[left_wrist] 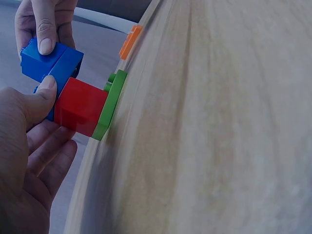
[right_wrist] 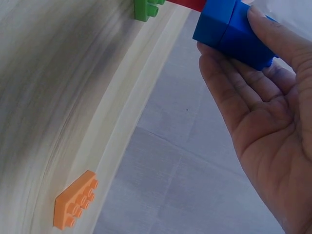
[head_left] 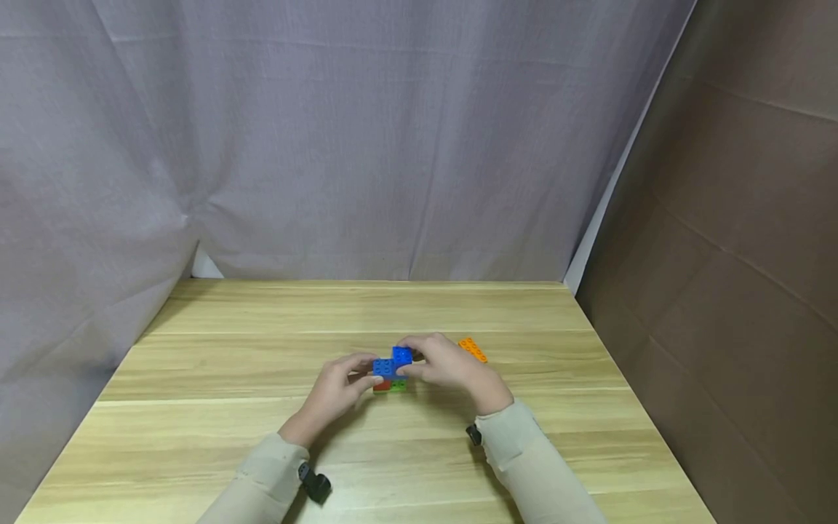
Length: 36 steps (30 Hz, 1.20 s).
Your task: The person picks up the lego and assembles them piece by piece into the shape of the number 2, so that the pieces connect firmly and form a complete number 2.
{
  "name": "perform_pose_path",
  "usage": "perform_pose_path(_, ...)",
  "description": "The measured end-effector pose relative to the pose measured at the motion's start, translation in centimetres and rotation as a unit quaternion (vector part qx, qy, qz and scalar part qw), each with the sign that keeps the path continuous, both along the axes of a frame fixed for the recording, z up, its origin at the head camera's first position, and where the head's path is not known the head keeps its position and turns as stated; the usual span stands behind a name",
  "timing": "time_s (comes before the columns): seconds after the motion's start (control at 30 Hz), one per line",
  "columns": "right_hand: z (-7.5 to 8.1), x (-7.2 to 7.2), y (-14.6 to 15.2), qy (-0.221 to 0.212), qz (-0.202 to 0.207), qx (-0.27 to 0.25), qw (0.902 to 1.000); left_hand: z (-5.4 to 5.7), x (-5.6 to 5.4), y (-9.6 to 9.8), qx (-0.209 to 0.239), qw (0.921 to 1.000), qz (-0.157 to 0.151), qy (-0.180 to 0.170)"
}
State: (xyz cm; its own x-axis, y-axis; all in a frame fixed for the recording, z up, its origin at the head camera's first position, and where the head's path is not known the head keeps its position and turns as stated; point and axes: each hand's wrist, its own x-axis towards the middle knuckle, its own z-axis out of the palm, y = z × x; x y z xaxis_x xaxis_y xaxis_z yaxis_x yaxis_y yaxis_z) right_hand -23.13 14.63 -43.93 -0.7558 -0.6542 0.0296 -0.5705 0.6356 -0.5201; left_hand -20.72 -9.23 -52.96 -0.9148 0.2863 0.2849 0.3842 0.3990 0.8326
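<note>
Head view: moderately bright, diffuse light, apparently from above. Table [head_left: 216, 378] has a pale sheen toward its near edge; soft shadows fall on it below left hand [head_left: 330, 389] and right hand [head_left: 448, 364]. Grey curtain [head_left: 327, 145] behind table evenly lit, brown curtain [head_left: 733, 255] right of table noticeably darker. Both wrist views dimmer, hazy, bluish. Left wrist: table grain soft and smeared, red brick [left_wrist: 80, 106] on table's far side sharper. Right wrist: table grain bows, lens distortion likely; fine detail soft.
</note>
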Motion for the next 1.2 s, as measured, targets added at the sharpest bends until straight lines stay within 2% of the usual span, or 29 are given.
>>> perform_pose_path(0.53,0.21,0.02,-0.04,0.002,0.003,0.004,1.0000,0.05,0.05,-0.03,-0.005,0.9998,-0.008,0.016)
perform_pose_path(0.9,0.32,0.23,-0.23,0.003,0.000,0.016,0.9999,0.35,0.23,0.02,-0.009,1.0000,-0.001,-0.001)
perform_pose_path(1.2,0.49,0.22,-0.32,0.003,0.000,0.022,0.9998,0.31,0.19,0.08,-0.015,0.9999,0.004,-0.001)
